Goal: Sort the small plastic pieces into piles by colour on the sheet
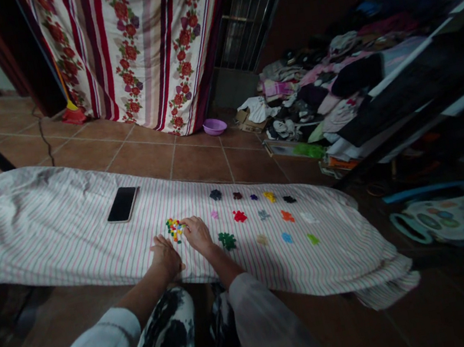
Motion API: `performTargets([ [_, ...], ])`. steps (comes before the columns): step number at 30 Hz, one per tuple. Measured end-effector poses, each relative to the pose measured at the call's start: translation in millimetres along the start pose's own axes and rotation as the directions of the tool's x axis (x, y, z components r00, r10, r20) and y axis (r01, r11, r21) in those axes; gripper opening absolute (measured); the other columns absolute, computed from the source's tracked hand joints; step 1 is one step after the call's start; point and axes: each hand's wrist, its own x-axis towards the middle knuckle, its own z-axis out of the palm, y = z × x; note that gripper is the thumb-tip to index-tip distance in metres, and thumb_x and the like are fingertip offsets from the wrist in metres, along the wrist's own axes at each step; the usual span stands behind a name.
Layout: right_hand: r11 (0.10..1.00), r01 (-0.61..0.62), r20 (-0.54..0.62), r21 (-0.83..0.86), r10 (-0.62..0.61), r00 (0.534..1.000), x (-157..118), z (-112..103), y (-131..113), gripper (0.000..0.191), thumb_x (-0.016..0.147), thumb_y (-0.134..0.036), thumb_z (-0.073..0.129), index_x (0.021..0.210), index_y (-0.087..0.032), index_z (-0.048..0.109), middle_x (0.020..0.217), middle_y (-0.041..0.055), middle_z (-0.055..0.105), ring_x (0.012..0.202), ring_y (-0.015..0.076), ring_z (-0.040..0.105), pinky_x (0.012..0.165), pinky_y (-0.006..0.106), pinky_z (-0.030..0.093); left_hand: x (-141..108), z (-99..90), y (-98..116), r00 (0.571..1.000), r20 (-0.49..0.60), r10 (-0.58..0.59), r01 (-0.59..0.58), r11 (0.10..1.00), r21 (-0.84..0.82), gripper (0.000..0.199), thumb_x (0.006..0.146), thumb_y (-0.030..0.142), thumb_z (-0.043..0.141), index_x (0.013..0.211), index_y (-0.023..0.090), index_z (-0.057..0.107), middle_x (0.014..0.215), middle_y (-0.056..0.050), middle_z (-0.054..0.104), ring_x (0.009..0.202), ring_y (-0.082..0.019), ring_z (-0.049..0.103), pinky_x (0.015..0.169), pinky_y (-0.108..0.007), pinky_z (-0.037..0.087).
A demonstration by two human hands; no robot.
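Observation:
A small pile of mixed coloured pieces [174,229] lies on the striped cloth [66,226]. My right hand [198,234] touches the pile's right edge, its fingers pinched together; anything between them is too small to make out. Just below the pile, my left hand [167,255] rests on the cloth, its fingers too small and dim to read. Single-colour piles stand in rows to the right, among them dark green [227,240], red [239,216], orange [287,216], blue [287,238] and yellow [269,197].
A phone [123,204] lies on the cloth left of the pieces. Beyond the cloth are a floral curtain [130,54], a purple basin [215,126] and a red broom [73,114] on the tiled floor. Clothes [315,87] are heaped at the right.

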Motion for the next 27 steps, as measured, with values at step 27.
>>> performTargets([
  [27,0.938,-0.022,-0.305,0.345,0.134,0.943,-54,-50,45,0.025,0.085,-0.013,0.051,0.098,-0.023,0.071,0.096,0.0036,0.065,0.085,0.0155,0.063,0.084,0.03,0.052,-7,2.5,-12,0.989,-0.077,0.126,-0.118,0.988,0.095,0.067,0.089,0.044,0.048,0.133,-0.007,0.049,0.133,-0.044,0.043,0.124,-0.053,0.046,0.084,-0.054,0.047],
])
